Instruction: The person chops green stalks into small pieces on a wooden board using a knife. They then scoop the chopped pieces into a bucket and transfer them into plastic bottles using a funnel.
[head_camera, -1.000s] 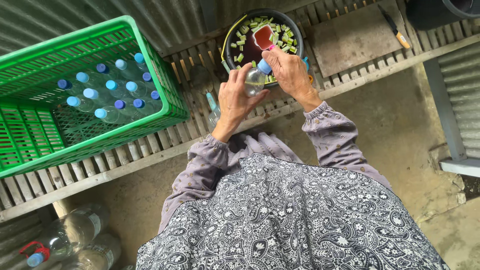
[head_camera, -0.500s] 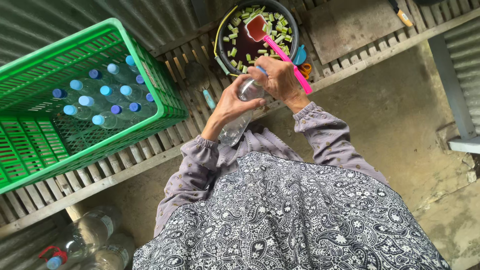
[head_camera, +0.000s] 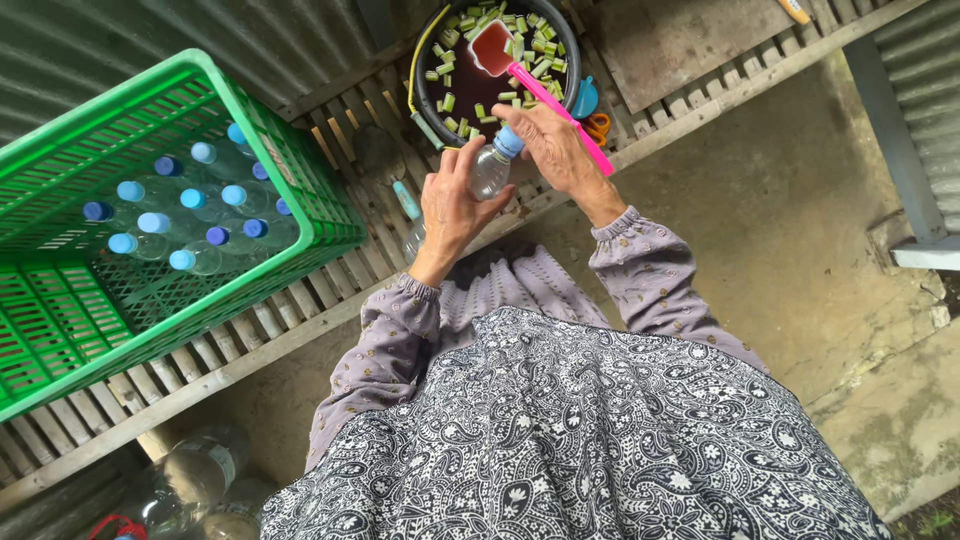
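1. the left hand (head_camera: 452, 205) is wrapped around the body of a small clear plastic bottle (head_camera: 489, 172), holding it tilted just in front of the black bowl (head_camera: 428, 100).
2. the right hand (head_camera: 552, 150) is closed over the bottle's blue cap (head_camera: 508, 141), fingers curled around it from above.
3. the black bowl sits on the slatted wooden bench (head_camera: 300, 330), just beyond both hands; it holds dark liquid with pale green chunks floating in it.
4. a pink ladle (head_camera: 520, 72) rests in the bowl, its red cup in the liquid and its handle sticking out over the rim toward the right hand.
5. a blue lid (head_camera: 585, 97) and orange-handled scissors (head_camera: 598, 127) lie just right of the bowl.
6. a green plastic crate (head_camera: 60, 330) stands well to the left of the bowl, with blue-capped bottles (head_camera: 190, 215) upright inside it.
7. more clear bottles (head_camera: 190, 475) lie below the bench, far from the bowl.
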